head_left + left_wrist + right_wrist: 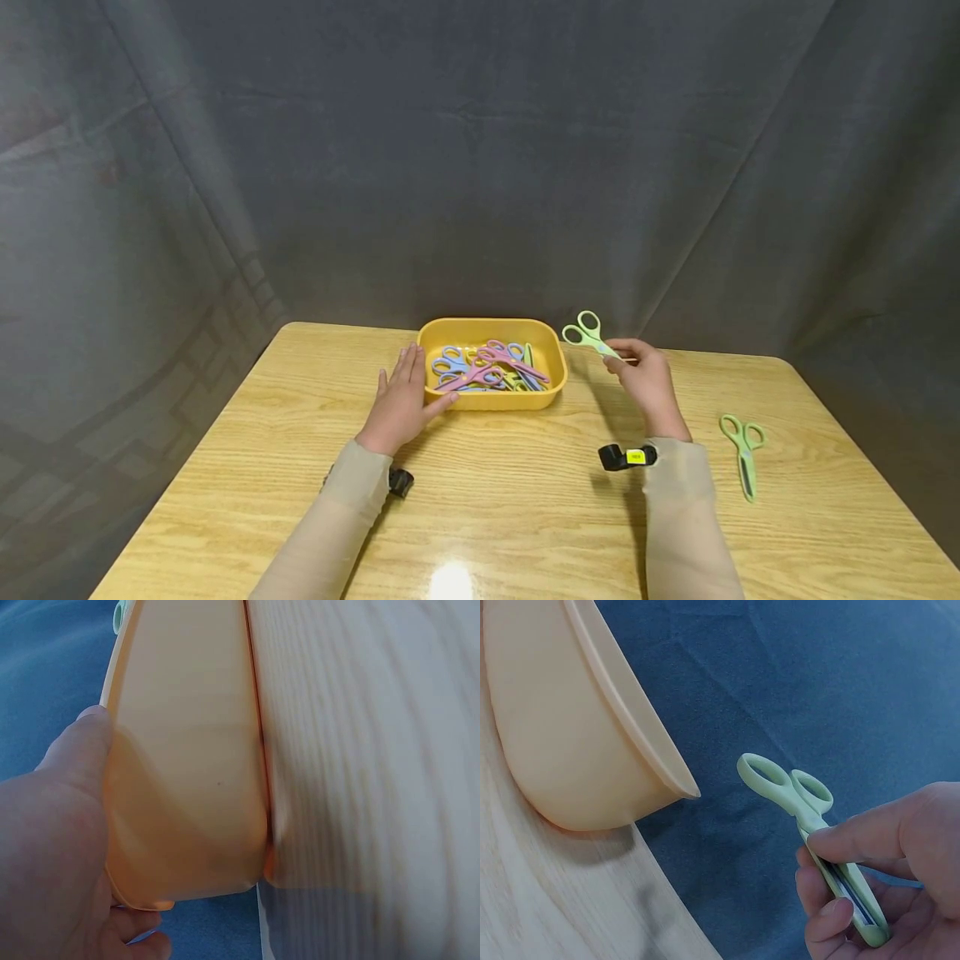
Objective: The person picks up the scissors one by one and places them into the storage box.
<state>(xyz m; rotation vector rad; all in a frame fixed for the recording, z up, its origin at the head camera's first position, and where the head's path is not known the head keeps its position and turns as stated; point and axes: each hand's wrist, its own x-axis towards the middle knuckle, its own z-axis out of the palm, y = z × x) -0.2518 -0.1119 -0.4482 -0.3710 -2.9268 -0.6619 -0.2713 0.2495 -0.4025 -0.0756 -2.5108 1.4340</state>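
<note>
A yellow plastic bin [498, 402] holds several pairs of scissors, among them pink scissors [512, 362] and blue ones. My left hand [397, 408] rests against the bin's left front corner, fingers stretched along the left end and thumb at the front rim. In the left wrist view the thumb touches the bin's rim [112, 682]. To the right of the bin, my right hand [645, 375] holds green scissors [588, 332] in the air. It pinches them by the blade end, thumb against fingers, with the handle loops pointing up and away, as the right wrist view shows.
Another pair of green scissors [742, 454] lies on the wooden table [525, 508] to the right of my right forearm, loops toward the back. A dark cloth [480, 167] hangs behind the table's back edge.
</note>
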